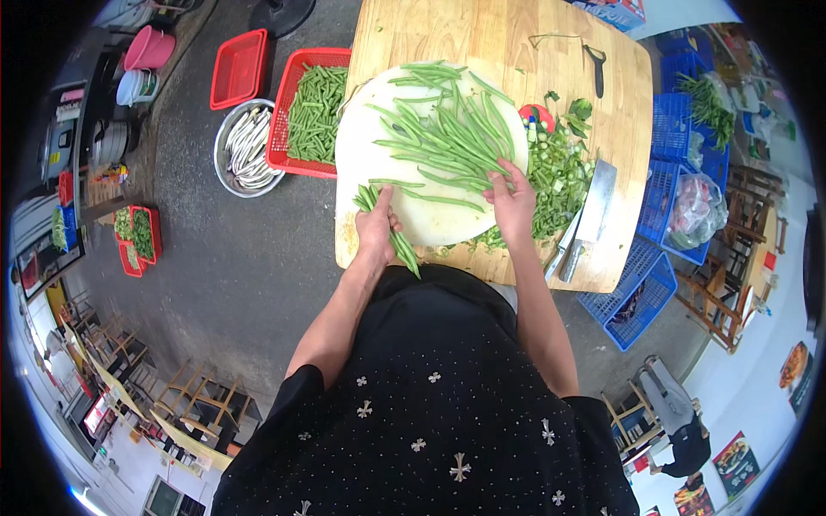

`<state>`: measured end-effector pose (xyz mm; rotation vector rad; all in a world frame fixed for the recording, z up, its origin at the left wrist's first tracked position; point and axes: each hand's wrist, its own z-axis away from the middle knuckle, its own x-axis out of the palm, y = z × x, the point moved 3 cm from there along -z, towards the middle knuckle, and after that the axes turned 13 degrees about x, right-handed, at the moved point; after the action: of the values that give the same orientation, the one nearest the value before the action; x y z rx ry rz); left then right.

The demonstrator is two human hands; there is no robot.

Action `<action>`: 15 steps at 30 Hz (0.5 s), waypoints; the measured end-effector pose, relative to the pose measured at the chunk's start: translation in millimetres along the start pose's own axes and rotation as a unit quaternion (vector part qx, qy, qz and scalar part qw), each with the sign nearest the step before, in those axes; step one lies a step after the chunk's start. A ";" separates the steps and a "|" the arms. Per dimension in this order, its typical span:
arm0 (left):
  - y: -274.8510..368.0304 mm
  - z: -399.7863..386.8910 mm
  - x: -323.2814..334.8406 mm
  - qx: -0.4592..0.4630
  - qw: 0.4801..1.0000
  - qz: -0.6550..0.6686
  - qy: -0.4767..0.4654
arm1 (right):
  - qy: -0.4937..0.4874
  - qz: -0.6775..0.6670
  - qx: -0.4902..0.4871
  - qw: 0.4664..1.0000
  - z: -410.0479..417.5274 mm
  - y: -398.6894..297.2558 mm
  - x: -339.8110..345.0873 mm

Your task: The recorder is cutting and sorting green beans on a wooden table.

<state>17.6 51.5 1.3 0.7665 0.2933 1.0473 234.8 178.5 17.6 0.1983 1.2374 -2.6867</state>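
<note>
A bundle of green beans (405, 251) is gripped in my left hand (378, 226), over the near left edge of a round white cutting board (445, 227). My right hand (514, 197) has its fingertips on the lower ends of a loose pile of long green beans (455, 132) spread across the board. Whether it pinches one of them is hard to see. A few single beans lie apart between both hands. Just right of the board, chopped green trimmings (558, 177) cover the wooden table (445, 32).
A cleaver (597, 203) and a knife (563, 245) lie at the table's right. Farther back is a black peeler (599, 71). Left stand a red basket of cut beans (316, 116) and a metal bowl of pale eggplants (248, 151). Blue crates (664, 180) line the right; a person (681, 426) stands behind.
</note>
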 end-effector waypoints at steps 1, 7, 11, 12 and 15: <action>1.7 1.8 0.5 0.001 1.000 -0.004 -0.002 | 0.018 0.042 -0.031 0.998 4.7 -5.6 0.4; 6.8 1.9 4.2 0.009 1.000 -0.001 -0.025 | 0.110 0.421 -0.156 0.887 30.3 -30.1 12.2; 5.6 1.1 6.6 0.008 0.999 -0.011 -0.042 | 0.064 0.389 -0.342 0.853 25.2 -20.3 47.2; 5.9 1.2 5.4 0.009 0.999 -0.012 -0.042 | 0.049 0.428 -0.300 0.851 21.5 -17.7 57.2; 6.3 0.9 2.1 -0.003 0.999 0.011 -0.033 | 0.028 0.479 -0.249 0.841 11.7 -15.5 67.4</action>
<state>14.9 54.6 6.6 0.7998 0.2251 1.0413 165.1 172.4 23.5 0.6208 1.3122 -1.4714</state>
